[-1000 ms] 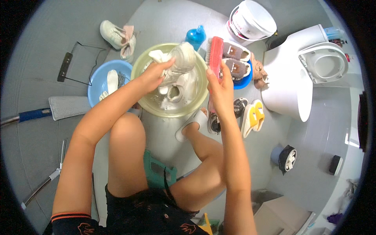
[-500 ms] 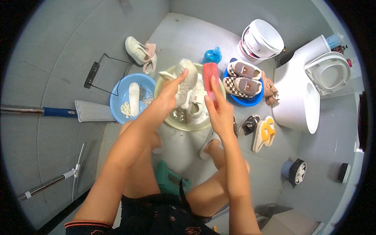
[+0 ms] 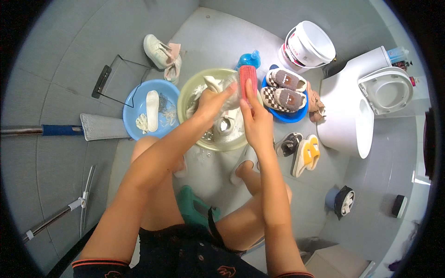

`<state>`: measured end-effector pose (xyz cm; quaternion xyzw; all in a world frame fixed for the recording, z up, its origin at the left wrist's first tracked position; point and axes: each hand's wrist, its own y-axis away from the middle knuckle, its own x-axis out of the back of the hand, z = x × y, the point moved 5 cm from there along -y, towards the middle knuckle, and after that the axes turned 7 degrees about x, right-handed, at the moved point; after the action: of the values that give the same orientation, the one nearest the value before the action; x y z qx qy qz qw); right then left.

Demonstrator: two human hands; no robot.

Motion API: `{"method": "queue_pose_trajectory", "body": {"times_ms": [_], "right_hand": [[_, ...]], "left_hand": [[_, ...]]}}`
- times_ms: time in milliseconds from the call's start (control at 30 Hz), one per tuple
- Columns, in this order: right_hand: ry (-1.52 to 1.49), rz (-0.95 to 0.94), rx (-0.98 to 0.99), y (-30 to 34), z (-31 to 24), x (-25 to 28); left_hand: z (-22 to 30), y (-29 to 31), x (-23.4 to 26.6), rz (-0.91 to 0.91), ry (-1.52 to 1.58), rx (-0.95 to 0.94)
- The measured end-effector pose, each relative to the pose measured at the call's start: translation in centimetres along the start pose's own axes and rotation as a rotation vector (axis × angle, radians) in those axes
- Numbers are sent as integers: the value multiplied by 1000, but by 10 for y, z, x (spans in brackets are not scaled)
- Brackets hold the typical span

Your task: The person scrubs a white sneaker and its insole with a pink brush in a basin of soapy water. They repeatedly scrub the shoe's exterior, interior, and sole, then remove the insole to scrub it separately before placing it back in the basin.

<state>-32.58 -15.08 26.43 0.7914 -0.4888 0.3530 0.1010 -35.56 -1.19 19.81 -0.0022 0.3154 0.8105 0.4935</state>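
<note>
"Grey floor (image 3: 218, 34), crowded corner! Where's the pale shoe (image 3: 233, 98)?"
"Over the yellow-green basin (image 3: 224, 148), left hand (image 3: 214, 102) clamped on it, right hand (image 3: 257, 121) clamped round the red brush (image 3: 248, 75)."
"Any tips?"
"I'd keep it low, strokes short. Blue tub (image 3: 293, 117) just beside, blue bottle (image 3: 249, 60) beyond: both could catch a wide swing."

"What's blurred?"
"The white shoe (image 3: 232, 98) at twelve o'clock, partly behind the left hand (image 3: 214, 104)."
"And the red brush (image 3: 248, 75)?"
"Bristles out of sight (the right hand (image 3: 257, 122) hides its lower part)."
"Nine o'clock?"
"The mop pole (image 3: 21, 132), cut off there."
</note>
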Motion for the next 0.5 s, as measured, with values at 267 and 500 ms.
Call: {"method": "queue_pose_trajectory", "body": {"times_ms": [267, 500], "right_hand": [[-39, -53, -85, 5, 2, 6], [25, 54, -28, -11, 5, 22]], "left_hand": [[4, -44, -6, -56, 181, 16], [8, -35, -31, -15, 4, 33]]}}
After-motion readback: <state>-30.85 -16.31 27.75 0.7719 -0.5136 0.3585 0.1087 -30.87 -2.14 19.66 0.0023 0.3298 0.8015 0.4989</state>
